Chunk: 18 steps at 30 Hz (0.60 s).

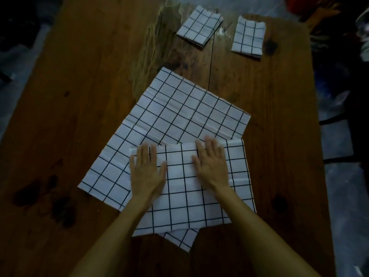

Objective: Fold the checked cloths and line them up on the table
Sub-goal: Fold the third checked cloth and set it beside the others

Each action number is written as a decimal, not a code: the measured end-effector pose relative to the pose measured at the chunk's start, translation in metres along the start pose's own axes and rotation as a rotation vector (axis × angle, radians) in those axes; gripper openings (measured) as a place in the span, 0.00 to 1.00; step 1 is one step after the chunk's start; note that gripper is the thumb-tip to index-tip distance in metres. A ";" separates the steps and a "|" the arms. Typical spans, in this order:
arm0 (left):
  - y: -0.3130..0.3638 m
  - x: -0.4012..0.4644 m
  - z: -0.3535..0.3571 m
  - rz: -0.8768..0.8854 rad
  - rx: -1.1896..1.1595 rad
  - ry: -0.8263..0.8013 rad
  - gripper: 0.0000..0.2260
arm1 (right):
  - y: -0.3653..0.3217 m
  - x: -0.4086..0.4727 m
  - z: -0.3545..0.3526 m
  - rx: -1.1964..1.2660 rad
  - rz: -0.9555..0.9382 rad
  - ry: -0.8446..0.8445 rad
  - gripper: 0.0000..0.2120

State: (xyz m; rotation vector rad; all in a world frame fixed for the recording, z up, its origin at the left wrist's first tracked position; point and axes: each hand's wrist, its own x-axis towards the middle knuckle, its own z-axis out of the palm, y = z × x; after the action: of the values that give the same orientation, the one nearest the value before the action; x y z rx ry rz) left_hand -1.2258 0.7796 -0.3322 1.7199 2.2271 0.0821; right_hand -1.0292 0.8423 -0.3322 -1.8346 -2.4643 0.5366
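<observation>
A white cloth with a black check, folded once point(185, 190), lies near me on the wooden table point(79, 96). Both palms lie flat on it with straight fingers: my left hand point(146, 169) near its upper left corner, my right hand point(210, 162) at its top edge. Under it a larger unfolded checked cloth point(175, 112) lies spread at an angle, reaching away to the far side. Two small folded checked cloths sit at the far end, one on the left point(199, 26) and one on the right point(248, 38), side by side with a gap between them.
The table's right edge runs close to the far folded cloths. Past it stands a dark chair frame point(335, 140) on a grey floor. Dark stains mark the wood at the near left point(50, 196). Bare wood stretches across the table's left half.
</observation>
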 end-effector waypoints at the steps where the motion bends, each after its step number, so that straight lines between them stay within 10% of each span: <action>1: -0.009 -0.002 -0.004 -0.038 -0.014 -0.002 0.31 | 0.011 -0.002 -0.005 0.007 0.062 0.011 0.29; 6: -0.023 -0.006 -0.020 -0.030 0.047 0.008 0.31 | 0.028 -0.003 -0.018 -0.011 0.135 0.022 0.29; 11: 0.040 0.008 -0.006 0.195 0.032 -0.009 0.27 | -0.038 0.001 -0.004 0.153 -0.247 -0.040 0.26; 18: -0.007 0.004 0.000 0.104 0.021 -0.038 0.33 | 0.017 -0.001 0.000 0.009 -0.033 0.029 0.25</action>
State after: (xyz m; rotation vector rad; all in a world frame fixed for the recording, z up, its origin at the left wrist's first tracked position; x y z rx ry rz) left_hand -1.2331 0.7811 -0.3352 1.8323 2.1181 0.0497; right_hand -1.0134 0.8457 -0.3368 -1.7817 -2.4651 0.5143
